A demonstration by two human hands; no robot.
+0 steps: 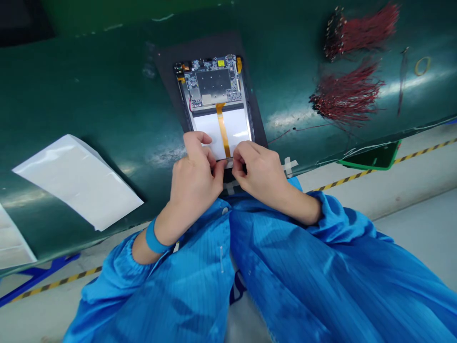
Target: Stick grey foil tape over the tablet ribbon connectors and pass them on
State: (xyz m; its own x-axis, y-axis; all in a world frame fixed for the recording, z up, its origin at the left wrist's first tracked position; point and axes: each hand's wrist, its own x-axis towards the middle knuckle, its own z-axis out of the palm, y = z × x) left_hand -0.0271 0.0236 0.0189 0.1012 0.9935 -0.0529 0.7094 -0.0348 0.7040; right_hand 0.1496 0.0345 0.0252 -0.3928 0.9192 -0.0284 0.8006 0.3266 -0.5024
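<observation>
An opened tablet (235,136) lies on a dark mat, its circuit board (214,83) at the far end and a white battery area below. An orange flat ribbon cable (223,128) runs down its middle. At the tablet's near edge, my left hand (195,169) has thumb and fingers drawn together. Close beside it on the right, my right hand (259,169) is closed in a pinch at the same edge. A small pale strip shows between the fingertips, too small to name. Whatever either pinch holds is hidden.
A white sheet or packet (80,186) lies at the left of the green bench. Two bundles of red and black wires (350,97) lie at the right, near a yellow rubber band (422,66). A loose wire (314,127) trails toward the mat (257,119).
</observation>
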